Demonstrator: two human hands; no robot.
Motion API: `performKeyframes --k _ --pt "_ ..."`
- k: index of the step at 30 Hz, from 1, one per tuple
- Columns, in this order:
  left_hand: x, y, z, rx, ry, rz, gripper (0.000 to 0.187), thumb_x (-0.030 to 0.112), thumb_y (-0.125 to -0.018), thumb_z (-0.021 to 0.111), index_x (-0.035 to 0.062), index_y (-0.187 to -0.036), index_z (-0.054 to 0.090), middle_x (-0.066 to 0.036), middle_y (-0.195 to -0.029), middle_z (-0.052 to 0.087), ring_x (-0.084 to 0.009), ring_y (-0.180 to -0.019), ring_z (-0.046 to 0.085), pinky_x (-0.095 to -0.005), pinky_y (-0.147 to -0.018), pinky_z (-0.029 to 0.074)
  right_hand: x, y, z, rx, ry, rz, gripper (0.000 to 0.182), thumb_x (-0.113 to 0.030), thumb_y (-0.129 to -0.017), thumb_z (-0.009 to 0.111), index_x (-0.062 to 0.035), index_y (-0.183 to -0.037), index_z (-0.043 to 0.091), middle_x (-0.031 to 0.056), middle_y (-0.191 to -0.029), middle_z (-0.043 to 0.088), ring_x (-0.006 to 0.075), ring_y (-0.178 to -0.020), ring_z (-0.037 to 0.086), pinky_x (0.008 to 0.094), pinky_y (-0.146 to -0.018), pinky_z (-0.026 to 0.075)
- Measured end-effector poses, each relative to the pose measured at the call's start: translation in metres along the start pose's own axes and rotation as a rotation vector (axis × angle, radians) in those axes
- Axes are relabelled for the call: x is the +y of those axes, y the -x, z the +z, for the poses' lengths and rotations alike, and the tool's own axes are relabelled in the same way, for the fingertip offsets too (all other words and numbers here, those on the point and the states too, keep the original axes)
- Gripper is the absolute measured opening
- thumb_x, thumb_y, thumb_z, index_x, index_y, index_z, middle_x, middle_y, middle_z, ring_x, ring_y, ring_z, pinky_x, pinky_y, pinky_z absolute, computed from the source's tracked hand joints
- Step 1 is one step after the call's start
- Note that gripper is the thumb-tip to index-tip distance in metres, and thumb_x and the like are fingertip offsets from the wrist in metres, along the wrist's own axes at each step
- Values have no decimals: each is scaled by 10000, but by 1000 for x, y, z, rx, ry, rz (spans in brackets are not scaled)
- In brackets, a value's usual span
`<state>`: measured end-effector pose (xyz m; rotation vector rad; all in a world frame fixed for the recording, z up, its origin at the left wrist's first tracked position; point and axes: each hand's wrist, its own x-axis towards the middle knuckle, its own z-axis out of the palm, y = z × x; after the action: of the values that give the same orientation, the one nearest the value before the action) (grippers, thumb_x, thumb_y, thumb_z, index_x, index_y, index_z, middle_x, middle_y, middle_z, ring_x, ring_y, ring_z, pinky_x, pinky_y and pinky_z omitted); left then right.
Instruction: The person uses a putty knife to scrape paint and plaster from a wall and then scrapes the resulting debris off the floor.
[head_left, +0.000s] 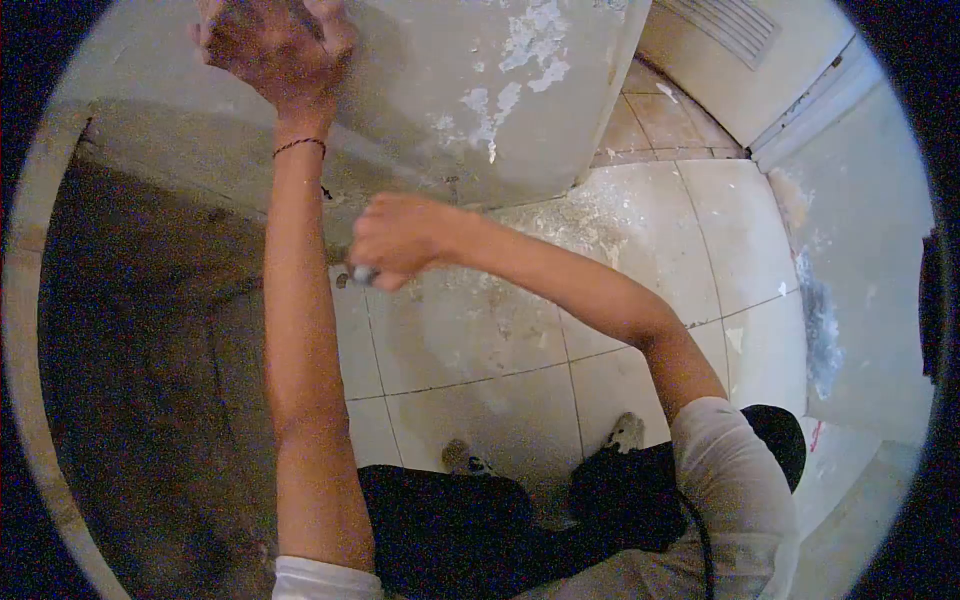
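My left hand (pixel 275 50) is raised at the top left, against the grey-green wall (pixel 400 90). Its fingers are curled, and what they hold, if anything, is too dark to tell. A thin dark cord bracelet (pixel 298 143) circles that wrist. My right hand (pixel 400 240) is closed in a fist, slightly blurred, lower and to the right of the left hand. A small grey, shiny thing (pixel 366 273) shows at its fingers; I cannot make out what it is. White flaking patches (pixel 535 45) mark the wall.
Pale floor tiles (pixel 480 330) with debris lie below the wall, my shoes (pixel 625 432) on them. A dark area (pixel 140 350) fills the left side. At the upper right stand a vented door panel (pixel 725 35) and another wall (pixel 870 250) with a worn patch.
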<state>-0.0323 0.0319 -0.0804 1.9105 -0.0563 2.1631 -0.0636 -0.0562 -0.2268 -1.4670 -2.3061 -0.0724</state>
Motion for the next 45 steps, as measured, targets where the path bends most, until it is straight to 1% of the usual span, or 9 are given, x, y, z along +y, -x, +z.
performKeyframes --k 1,2,4,7,9,21,22,28,45 --pt "16 0 4 76 540 -427 690 548 -1040 298 98 -1548 419 -171 -1608 358 -321 -1481 296 -497 -1195 162 -1 -3 -4 -1 -5 -2 212 -261 -646 676 -91 -770 702 169 -713 675 403 -696 674 514 -620 542" --pt "-5 0 -2 71 537 -432 690 548 -1040 298 98 -1548 419 -171 -1608 358 -321 -1481 296 -497 -1195 162 -3 -5 -6 -43 -45 14 218 -262 -655 675 -90 -784 709 177 -717 677 402 -712 680 518 -633 545" --pt "-66 -3 -10 -43 -516 525 673 524 -1036 323 100 -1550 418 -168 -1612 351 -319 -1482 296 -495 -1199 159 16 -1 5 -77 -81 41 225 -264 -663 673 -89 -799 715 185 -721 680 401 -728 685 522 -646 548" --pt "-69 -3 -10 -40 -538 525 674 528 -1036 320 103 -1549 419 -169 -1611 350 -320 -1484 290 -496 -1199 157 43 5 20 101 50 256 218 -256 -687 669 -69 -790 717 193 -728 684 400 -745 691 525 -669 554" --pt "-70 -3 -11 -41 -556 527 673 529 -1036 319 104 -1550 418 -168 -1612 350 -317 -1488 283 -491 -1200 155 8 -5 26 -268 -22 123 224 -254 -714 670 -52 -799 718 204 -736 688 414 -750 692 532 -692 560" --pt "-63 -2 -10 -39 -512 523 607 359 -998 399 107 -1550 421 -170 -1609 358 -324 -1488 281 -487 -1198 150 -30 -15 75 -220 -20 -153 200 -220 -720 694 -45 -811 729 191 -802 722 421 -765 704 535 -673 568" --pt "-59 -1 -10 -34 -471 532 608 333 -988 406 105 -1552 417 -172 -1608 357 -327 -1484 286 -488 -1197 151 -17 -22 82 -473 -3 -63 193 -224 -751 672 -57 -820 740 197 -786 714 412 -789 710 530 -702 571" --pt "-62 -2 -12 -56 -511 488 623 385 -999 403 112 -1560 399 -181 -1599 354 -334 -1477 295 -507 -1194 155 3 3 104 -213 -51 18 204 -207 -770 658 -22 -801 738 214 -817 717 420 -820 710 528 -731 568" --pt "-69 1 -11 -13 -495 528 698 444 -950 459 121 -1564 389 -188 -1572 371 -338 -1464 295 -528 -1187 150 44 3 137 -441 11 83 214 -218 -781 638 -19 -774 718 210 -851 719 430 -760 679 546 -669 539"
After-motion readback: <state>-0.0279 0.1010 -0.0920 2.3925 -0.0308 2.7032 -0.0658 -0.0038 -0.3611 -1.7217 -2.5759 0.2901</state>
